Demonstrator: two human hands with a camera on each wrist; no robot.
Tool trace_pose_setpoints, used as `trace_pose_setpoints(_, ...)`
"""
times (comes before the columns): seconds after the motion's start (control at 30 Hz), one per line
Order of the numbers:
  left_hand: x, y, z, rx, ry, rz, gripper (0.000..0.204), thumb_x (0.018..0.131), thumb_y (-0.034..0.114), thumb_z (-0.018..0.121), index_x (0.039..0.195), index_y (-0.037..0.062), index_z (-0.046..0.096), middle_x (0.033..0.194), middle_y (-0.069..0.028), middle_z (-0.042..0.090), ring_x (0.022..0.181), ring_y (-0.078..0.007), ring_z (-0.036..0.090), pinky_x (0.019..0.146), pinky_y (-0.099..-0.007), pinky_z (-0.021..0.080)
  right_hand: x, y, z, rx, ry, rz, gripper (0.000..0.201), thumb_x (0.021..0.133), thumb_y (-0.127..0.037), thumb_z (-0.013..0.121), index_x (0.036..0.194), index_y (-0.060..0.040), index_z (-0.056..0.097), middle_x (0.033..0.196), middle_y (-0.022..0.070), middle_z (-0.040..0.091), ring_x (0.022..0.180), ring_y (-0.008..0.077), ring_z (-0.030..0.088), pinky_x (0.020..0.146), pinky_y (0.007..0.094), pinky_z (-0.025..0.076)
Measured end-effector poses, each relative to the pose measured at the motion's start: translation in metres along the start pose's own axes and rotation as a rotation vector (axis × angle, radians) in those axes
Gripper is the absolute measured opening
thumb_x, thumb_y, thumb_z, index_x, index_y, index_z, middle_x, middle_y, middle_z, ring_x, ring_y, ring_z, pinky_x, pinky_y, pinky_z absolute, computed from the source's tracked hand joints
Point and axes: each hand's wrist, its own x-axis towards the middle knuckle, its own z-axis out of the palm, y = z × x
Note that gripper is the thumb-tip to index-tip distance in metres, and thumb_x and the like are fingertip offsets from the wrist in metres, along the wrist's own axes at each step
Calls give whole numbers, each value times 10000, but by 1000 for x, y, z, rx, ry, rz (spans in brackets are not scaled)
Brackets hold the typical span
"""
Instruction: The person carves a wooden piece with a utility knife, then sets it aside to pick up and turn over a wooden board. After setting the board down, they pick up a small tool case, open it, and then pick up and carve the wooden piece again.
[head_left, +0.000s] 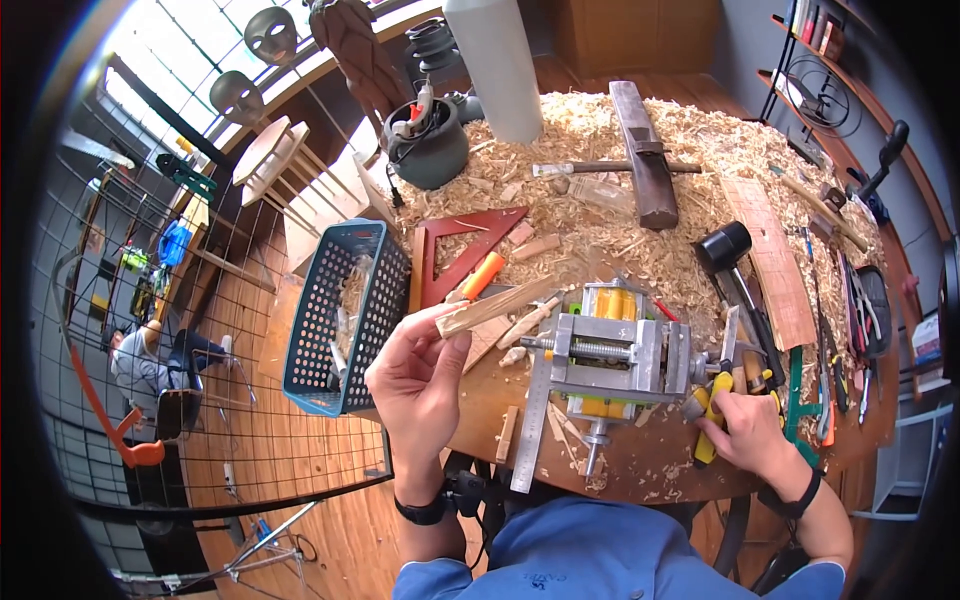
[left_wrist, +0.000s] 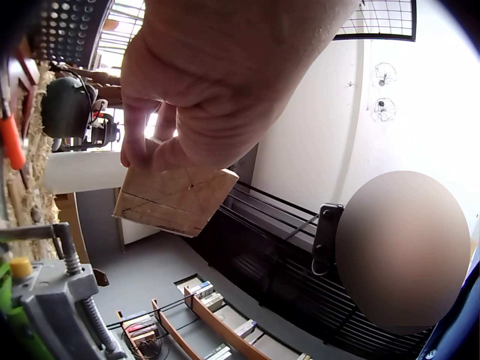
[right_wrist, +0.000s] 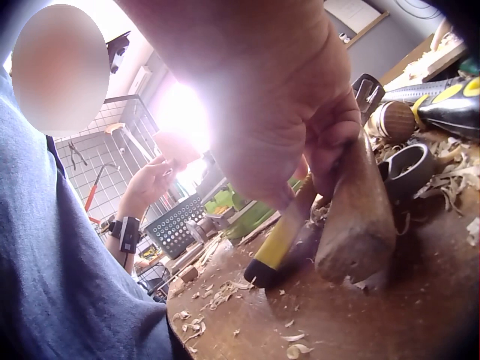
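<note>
My left hand (head_left: pixel 420 385) is raised left of the vise and pinches a flat, rough piece of wood (head_left: pixel 497 305) between thumb and fingers. In the left wrist view the wood (left_wrist: pixel 176 199) shows a broad pale face with dark lines. My right hand (head_left: pixel 748 432) is low over the table, right of the metal vise (head_left: pixel 620 355). Its thumb and curled fingers cross the yellow-and-black handle of a chisel (head_left: pixel 718 388). Close beside those fingers stands a thick wooden handle (right_wrist: pixel 356 229). A steel ruler (head_left: pixel 532 425) lies along the vise's left side.
A blue perforated basket (head_left: pixel 310 375) stands at the left edge. Wood shavings cover the back of the table, around a red triangle square (head_left: pixel 430 265), a wooden plane (head_left: pixel 645 160) and a dark pot (head_left: pixel 430 150). Right of the vise lie a black mallet (head_left: pixel 724 247) and a long board (head_left: pixel 775 265).
</note>
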Motion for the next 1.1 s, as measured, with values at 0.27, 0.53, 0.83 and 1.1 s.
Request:
trace_pose_setpoints(0.27,1,-5,-7,-8,45,-6,317,939,-116,675,1252,-77,641,1156,-130,719,1040,-135,681,863,-232,538,-1,2,3,15,1,7,321,797,-221,823,839,-64,546,655,112,604,613,323,657,539,441,476)
trace_pose_setpoints(0.53,2,-3,-2,-15,85,-25,315,945,-82,692,1256,-66,645,1098,-113,736,982,-123,692,840,-238,542,-1,4,5,21,11,14,315,804,-224,820,817,-69,546,639,107,600,595,320,652,533,439,472)
trace_pose_setpoints(0.83,2,2,-2,2,76,-74,306,971,38,717,1250,-57,638,1055,-102,755,889,-113,706,813,-254,567,-1,4,4,15,14,8,321,798,-228,824,810,-72,544,620,109,599,585,319,654,523,434,472)
trace_pose_setpoints(1.1,0,2,2,-11,51,-87,313,971,32,710,1257,-67,627,1073,-97,739,886,-112,706,795,-252,575,-1,5,5,11,10,5,320,799,-225,823,815,-71,543,626,111,606,584,321,654,523,435,473)
